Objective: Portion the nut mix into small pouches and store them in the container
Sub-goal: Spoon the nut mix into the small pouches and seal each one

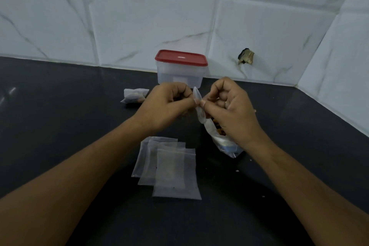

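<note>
A dark, matte countertop [60, 126] runs back to a white tiled wall [139, 26]. At its rear, close against the tiles, stands a clear plastic container [179, 75] with its red lid [180, 57] on. Just left and in front of it a small filled pouch [133, 96] lies on its side. Nearer the front, a fanned stack of empty clear pouches [171, 168] lies flat, each overlapping the next. Just to their right, the lower end of a clear nut mix bag [223, 144] rests on the surface, its top raised. A few pale crumbs [237, 170] dot the counter near the bag.
</note>
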Tool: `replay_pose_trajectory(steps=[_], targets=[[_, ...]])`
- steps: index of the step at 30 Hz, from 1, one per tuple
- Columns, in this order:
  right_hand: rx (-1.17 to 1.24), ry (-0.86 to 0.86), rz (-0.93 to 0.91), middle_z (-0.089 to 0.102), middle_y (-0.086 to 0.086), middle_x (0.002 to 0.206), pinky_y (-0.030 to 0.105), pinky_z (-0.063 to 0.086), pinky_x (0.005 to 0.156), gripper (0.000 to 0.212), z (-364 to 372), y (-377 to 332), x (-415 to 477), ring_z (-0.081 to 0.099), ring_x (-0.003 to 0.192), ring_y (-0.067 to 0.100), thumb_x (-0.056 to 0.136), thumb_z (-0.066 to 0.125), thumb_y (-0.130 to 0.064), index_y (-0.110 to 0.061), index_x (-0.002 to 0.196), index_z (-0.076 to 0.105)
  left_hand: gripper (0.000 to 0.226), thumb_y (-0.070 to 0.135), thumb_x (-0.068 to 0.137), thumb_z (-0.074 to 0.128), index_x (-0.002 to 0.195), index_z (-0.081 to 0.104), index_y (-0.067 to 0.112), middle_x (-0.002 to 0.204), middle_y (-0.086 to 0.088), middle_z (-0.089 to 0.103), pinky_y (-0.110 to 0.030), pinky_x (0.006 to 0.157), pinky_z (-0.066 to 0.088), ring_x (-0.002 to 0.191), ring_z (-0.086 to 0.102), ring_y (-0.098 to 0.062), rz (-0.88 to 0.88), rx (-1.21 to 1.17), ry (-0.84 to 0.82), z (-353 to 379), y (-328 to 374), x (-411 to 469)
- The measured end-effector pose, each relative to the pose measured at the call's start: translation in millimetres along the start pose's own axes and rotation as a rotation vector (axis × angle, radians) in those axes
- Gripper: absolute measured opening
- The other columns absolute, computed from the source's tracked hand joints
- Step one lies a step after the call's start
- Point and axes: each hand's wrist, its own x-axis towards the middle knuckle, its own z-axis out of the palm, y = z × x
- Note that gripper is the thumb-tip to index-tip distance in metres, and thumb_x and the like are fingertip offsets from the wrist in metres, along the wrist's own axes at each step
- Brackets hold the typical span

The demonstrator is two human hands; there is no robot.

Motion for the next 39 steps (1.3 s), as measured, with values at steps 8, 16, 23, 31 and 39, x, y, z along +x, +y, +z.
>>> replay_pose_trajectory(steps=[8,16,23,31,39], targets=[[-0.194,0.055,-0.044,0.059,0.008,0.079,0.012,0.046,0.056,0.017,-6,-6,0,0.056,0.056,0.001,0.09,0.061,0.011,-0.006,0.089,0.056,0.017,0.011,0.097,0.063,0.089,0.066,-0.003,0.073,-0.007,0.068,-0.025,0.066,0.056,0.068,0.065,-0.017,-0.106,-0.053,-0.031,-7,4,0],[-0.473,-0.091,-0.139,0.063,-0.004,0.094,0.017,0.046,0.071,0.021,-10,-1,-1,0.06,0.081,0.008,0.094,0.061,-0.001,-0.014,0.095,0.076,0.02,0.019,0.095,0.07,0.085,0.069,0.001,0.069,-0.004,0.067,-0.022,0.062,0.053,0.065,0.065,-0.015,-0.13,-0.118,-0.029,-3,9,-2],[-0.433,-0.031,-0.035,0.068,-0.01,0.092,0.018,0.052,0.064,0.009,-7,0,0,0.065,0.068,0.006,0.091,0.075,-0.014,-0.019,0.099,0.076,0.013,0.015,0.097,0.068,0.089,0.07,0.005,0.074,-0.005,0.07,-0.022,0.063,0.053,0.066,0.067,-0.014,-0.067,-0.081,-0.035,-2,8,-2],[-0.131,-0.044,0.156,0.075,-0.002,0.099,0.027,0.06,0.059,0.026,-12,2,1,0.073,0.066,0.012,0.097,0.06,0.006,-0.012,0.11,0.074,0.064,0.046,0.084,0.075,0.138,0.053,0.021,0.133,0.005,0.058,-0.037,0.097,0.054,0.12,0.056,-0.01,0.215,0.479,0.076,3,-9,-2],[-0.068,-0.087,0.099,0.072,0.004,0.108,0.037,0.059,0.06,0.033,-10,9,1,0.075,0.071,0.033,0.097,0.064,0.003,-0.015,0.124,0.07,0.087,0.065,0.078,0.069,0.149,0.044,0.022,0.141,0.003,0.056,-0.035,0.107,0.043,0.128,0.046,-0.008,0.247,0.62,0.032,7,-8,-6]])
